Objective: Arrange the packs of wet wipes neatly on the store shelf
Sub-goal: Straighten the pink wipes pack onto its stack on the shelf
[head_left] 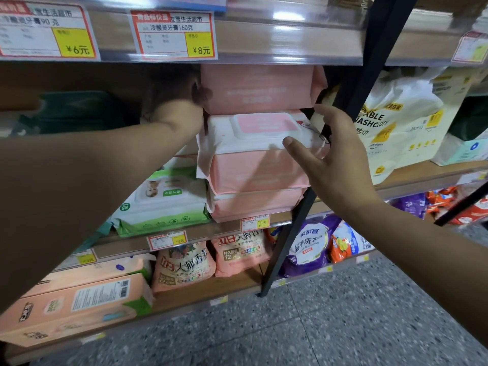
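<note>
A stack of pink wet wipe packs fills the middle shelf. The top pink pack lies just under the shelf above. Below it a pack with a white top and pink flip lid juts forward, and two more pink packs lie beneath. My left hand reaches in at the stack's left side and presses against the top pack; its fingers are mostly hidden behind it. My right hand is spread at the stack's right side, thumb on the lidded pack's front edge. A green and white wipes pack sits left of the stack.
A black diagonal shelf post runs right behind my right hand. White washcloth bags stand to the right. Detergent bags and a pink box sit on the shelf below. Price tags hang on the shelf edge above. Speckled floor lies below.
</note>
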Demonstrator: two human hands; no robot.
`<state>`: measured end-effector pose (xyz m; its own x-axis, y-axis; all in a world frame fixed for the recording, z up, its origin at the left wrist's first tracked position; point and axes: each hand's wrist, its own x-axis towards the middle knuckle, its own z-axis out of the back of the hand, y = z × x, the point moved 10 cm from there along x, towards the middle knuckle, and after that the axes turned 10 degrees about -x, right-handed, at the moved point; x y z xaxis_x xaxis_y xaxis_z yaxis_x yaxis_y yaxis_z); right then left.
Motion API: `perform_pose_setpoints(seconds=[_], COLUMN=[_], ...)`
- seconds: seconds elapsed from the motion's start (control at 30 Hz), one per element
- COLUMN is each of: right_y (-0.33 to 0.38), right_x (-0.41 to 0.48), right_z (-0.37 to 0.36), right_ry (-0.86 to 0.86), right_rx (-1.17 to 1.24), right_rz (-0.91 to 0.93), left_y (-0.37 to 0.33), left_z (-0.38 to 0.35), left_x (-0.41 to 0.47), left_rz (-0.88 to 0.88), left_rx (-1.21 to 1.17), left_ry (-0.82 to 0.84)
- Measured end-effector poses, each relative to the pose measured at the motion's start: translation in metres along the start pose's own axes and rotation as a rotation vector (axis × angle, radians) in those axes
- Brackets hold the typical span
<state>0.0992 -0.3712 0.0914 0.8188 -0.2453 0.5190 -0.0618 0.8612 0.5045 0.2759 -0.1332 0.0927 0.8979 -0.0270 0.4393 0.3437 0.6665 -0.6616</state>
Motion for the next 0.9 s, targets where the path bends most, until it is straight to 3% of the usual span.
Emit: perform_pose_setpoints(seconds=[0.17, 0.6, 0.9], right_y=[0.001, 0.012, 0.047], right_x=[0.002, 0.003, -0.01], right_z=[-0.002, -0.008, -0.019], right_ry=[-0.008, 0.008, 0.112], right_rx=[0.046, 0.098, 0.104], right_rz=[-0.034, -0.079, 0.038], left_y=[0.003, 0.022, 0.01], left_z=[0.004, 0.017, 0.05], left_x=[-0.009, -0.026, -0.06], left_rz=[0.019, 0.057, -0.056], left_rx=[-0.026, -0.372, -0.336], left_ry=[-0.041, 0.032, 0.07])
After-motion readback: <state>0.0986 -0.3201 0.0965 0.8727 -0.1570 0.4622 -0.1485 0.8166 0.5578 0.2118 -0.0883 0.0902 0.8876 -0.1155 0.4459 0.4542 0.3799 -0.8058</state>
